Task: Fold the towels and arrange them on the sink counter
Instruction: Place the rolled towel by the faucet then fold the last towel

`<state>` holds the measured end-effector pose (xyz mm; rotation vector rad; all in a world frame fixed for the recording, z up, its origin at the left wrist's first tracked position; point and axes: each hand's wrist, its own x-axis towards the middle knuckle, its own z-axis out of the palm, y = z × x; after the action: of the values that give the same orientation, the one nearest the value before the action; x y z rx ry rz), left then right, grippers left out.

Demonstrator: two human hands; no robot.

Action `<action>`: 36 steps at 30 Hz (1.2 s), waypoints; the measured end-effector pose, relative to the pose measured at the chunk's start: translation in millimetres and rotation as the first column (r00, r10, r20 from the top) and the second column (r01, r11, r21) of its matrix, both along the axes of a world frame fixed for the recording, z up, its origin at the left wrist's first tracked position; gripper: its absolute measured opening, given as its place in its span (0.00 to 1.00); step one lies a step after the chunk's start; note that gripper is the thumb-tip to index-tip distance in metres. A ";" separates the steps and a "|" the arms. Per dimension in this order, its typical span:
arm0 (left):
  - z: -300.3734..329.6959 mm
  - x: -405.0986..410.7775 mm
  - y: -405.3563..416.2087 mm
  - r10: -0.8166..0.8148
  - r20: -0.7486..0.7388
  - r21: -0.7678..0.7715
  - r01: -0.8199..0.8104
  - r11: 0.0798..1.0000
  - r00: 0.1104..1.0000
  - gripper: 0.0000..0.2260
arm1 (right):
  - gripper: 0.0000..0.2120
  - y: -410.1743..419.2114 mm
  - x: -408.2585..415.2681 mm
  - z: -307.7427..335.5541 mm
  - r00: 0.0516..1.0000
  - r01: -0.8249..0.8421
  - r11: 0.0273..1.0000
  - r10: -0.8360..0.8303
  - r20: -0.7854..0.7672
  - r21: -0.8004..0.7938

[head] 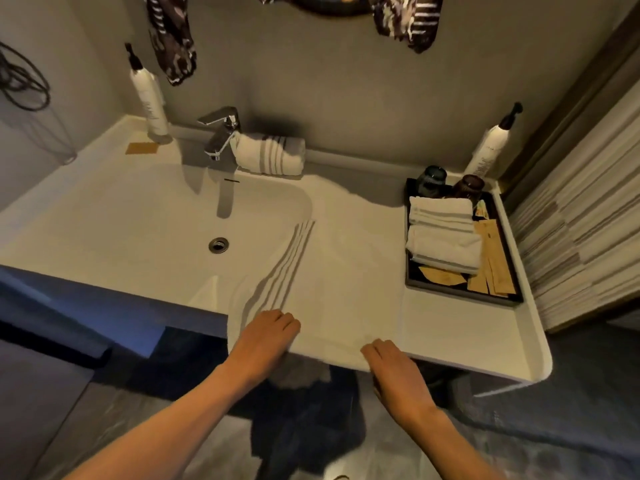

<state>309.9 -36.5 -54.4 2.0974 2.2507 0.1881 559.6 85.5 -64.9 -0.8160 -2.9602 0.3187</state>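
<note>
While a white striped towel (pixel 322 282) lies spread flat on the worktop (pixel 460 327) between basin (pixel 145 223) and black tray (pixel 464 289), its near edge draping over the front, the left hand (pixel 266 337) and right hand (pixel 394 368) press it with flat, straight fingers. Two folded towels (pixel 443 233) sit in the tray; a rolled towel (pixel 270 154) rests beside the tap (pixel 221 133).

Dim bathrm: grey wall (pixel 346 81), dark tiled floor (pixel 571 410), striped curtain (pixel 581 216) at rt.
</note>
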 end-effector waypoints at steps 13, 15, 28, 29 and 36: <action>10.9 -13.5 -32.6 -0.017 -0.110 -0.019 0.015 1.000 0.994 0.25 | 0.15 -13.2 -1.9 31.3 0.989 0.099 0.995 -0.098 0.109 -0.001; 14.0 -25.3 -49.1 -0.047 -0.023 -0.038 0.046 0.998 0.999 0.23 | 0.14 -15.3 0.9 31.0 0.991 0.111 0.993 -0.108 0.074 -0.042; 78.7 -133.9 73.1 0.309 0.489 -0.176 -0.255 0.951 0.816 0.10 | 0.03 104.2 -62.9 59.0 0.656 0.480 0.701 -0.686 -0.315 -0.527; 75.4 -138.7 87.9 0.331 0.496 -0.163 -0.289 0.944 0.803 0.10 | 0.03 116.5 -69.9 56.0 0.658 0.486 0.701 -0.687 -0.309 -0.522; 35.8 -102.3 127.8 0.356 0.341 0.333 -0.466 0.820 0.870 0.14 | 0.14 127.1 -111.1 17.4 0.769 0.425 0.896 -0.432 -0.470 -0.127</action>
<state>207.6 91.3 -18.6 1.5421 2.6270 0.9774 448.4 212.6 -47.5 -1.1777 -2.2260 0.4373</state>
